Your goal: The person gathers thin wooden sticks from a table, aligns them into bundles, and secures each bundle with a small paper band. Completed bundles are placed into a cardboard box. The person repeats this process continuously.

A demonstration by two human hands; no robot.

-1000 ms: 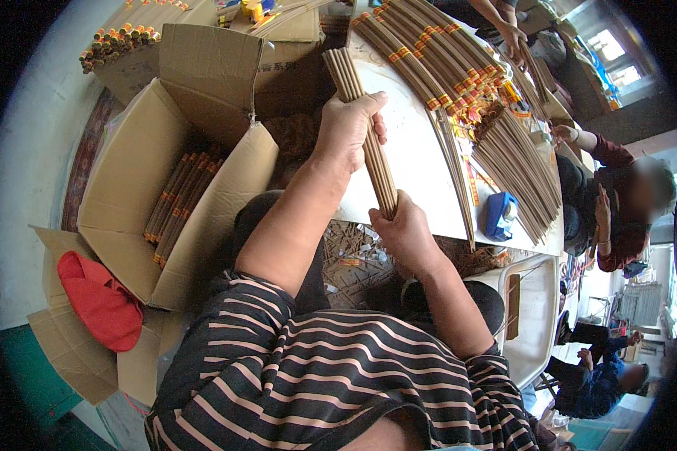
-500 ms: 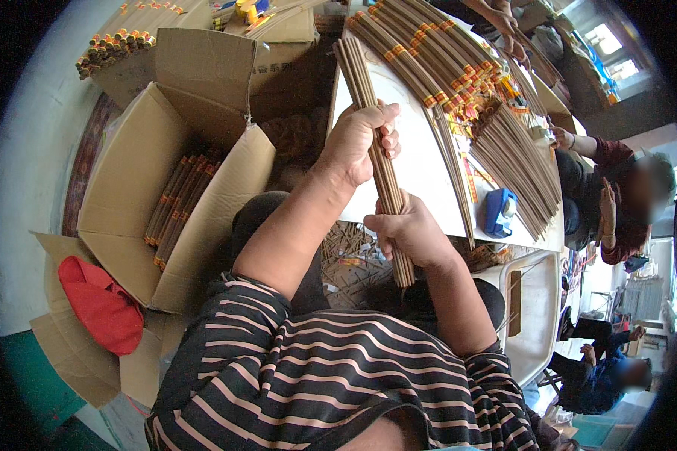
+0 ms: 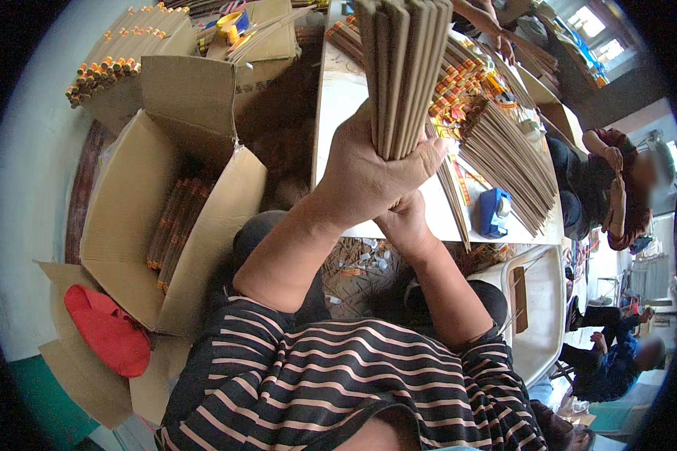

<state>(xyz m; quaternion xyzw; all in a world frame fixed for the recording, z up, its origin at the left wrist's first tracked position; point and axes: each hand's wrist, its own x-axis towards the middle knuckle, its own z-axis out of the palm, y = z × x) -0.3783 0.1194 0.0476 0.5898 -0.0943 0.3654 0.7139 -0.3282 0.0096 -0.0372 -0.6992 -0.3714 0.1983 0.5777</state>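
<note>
While the white rectangular table (image 3: pixel 338 113) fills the upper middle, everything else sits around it: left of the table, the big open brown cardboard box (image 3: pixel 139 218) holds brown stick bundles with orange bands (image 3: pixel 174 225). On the table's right part lie fanned heaps of thin brown sticks (image 3: pixel 515 161). Over the table's near edge, a raised thick bundle of long tan sticks (image 3: pixel 402 68) stands upright, clamped in the left hand (image 3: pixel 372 177), fingers wrapped round it. Right hand (image 3: pixel 406 222) is just below, at the bundle's base, grip hidden, cannot tell. Blue tape dispenser (image 3: pixel 495 210) sits at the table's near right edge.
</note>
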